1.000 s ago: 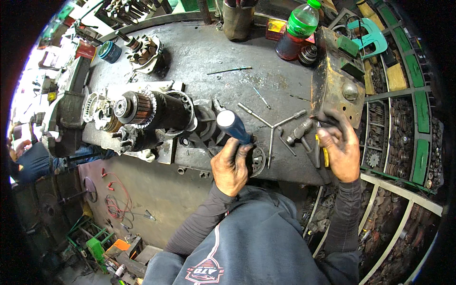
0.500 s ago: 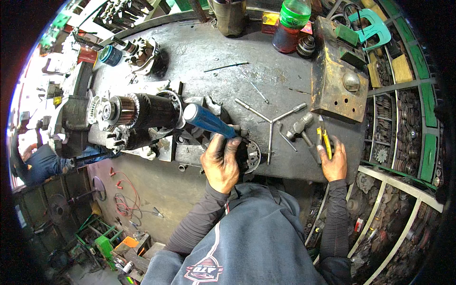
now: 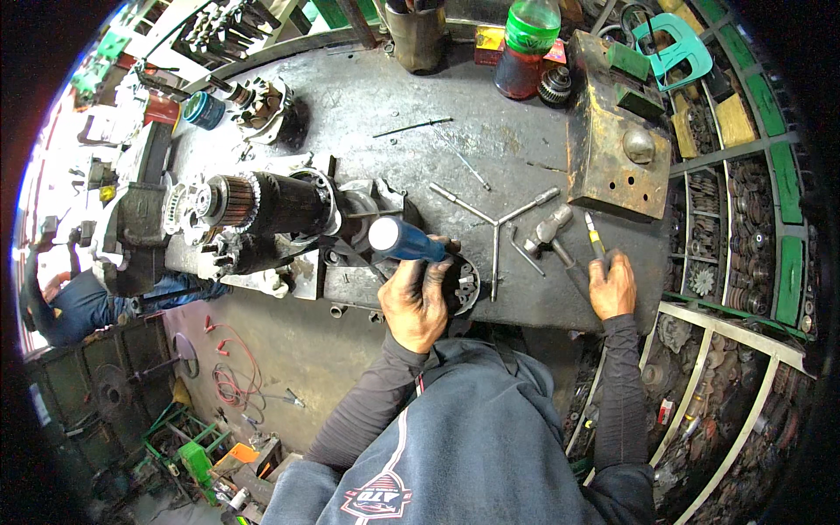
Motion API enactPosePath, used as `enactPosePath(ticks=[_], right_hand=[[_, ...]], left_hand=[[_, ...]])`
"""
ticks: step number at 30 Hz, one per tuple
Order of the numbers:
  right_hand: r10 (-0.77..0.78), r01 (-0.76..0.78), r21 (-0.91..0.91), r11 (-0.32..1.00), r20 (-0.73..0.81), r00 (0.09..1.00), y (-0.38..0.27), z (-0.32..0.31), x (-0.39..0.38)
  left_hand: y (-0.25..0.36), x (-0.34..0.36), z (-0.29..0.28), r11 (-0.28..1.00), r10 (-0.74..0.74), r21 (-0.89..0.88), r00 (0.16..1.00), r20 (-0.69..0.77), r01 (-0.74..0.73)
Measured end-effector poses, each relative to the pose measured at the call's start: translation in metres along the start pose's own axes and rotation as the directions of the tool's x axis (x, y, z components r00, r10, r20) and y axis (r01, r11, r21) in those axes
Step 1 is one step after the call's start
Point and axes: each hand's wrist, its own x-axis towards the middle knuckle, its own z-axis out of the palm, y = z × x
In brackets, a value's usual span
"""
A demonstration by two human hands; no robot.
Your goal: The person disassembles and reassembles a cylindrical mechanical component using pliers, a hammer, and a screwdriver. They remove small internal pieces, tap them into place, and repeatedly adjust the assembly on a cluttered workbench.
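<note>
My left hand (image 3: 418, 302) is closed around a blue-handled screwdriver (image 3: 404, 241) with a white end cap. Its handle leans up and to the left, over a dark round part (image 3: 465, 287) at the front edge of the metal bench (image 3: 490, 131). My right hand (image 3: 612, 285) lies further right at the bench edge. Its fingers are curled over the end of a hammer's handle (image 3: 569, 261), and the hammer head (image 3: 551, 229) points away from me. A yellow-handled screwdriver (image 3: 595, 238) lies just beside those fingers.
A Y-shaped socket wrench (image 3: 494, 229) lies between my hands. A motor armature and housing (image 3: 262, 206) sit to the left, a rusty metal box (image 3: 612, 149) at right, a green bottle (image 3: 525, 44) behind. Shelves of parts (image 3: 744, 201) line the right. Another person (image 3: 74, 306) crouches at left.
My right hand has drawn back from the rusty box to the hammer handle at the bench edge. The blue handle in my left hand has tipped from upright to leaning left.
</note>
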Motion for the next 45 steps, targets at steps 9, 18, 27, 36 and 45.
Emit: enactPosePath(ticks=[9, 18, 27, 36, 45], right_hand=[[-0.134, 0.113, 0.247, 0.962, 0.071, 0.988, -0.062, -0.083, -0.005], [-0.718, 0.818, 0.247, 0.519, -0.393, 0.574, -0.192, -0.184, 0.0], [-0.427, 0.721, 0.568, 0.397, -0.58, 0.693, -0.253, -0.21, 0.013], [-0.655, 0.786, 0.2, 0.585, -0.456, 0.603, -0.247, -0.232, 0.043], [-0.66, 0.697, 0.379, 0.609, -0.245, 0.71, -0.235, -0.185, 0.027]], left_hand=[[-0.005, 0.003, 0.002, 0.994, 0.087, 0.065, 0.996, -0.001, -0.087], [-0.017, 0.005, 0.0, 0.977, 0.175, 0.113, 0.983, 0.058, -0.181], [-0.025, 0.003, 0.005, 0.958, 0.278, 0.08, 0.96, -0.043, -0.274], [-0.032, -0.002, 0.0, 0.96, 0.273, 0.068, 0.962, -0.002, -0.272], [-0.024, 0.005, -0.006, 0.988, 0.141, -0.05, 0.983, -0.117, -0.147]])
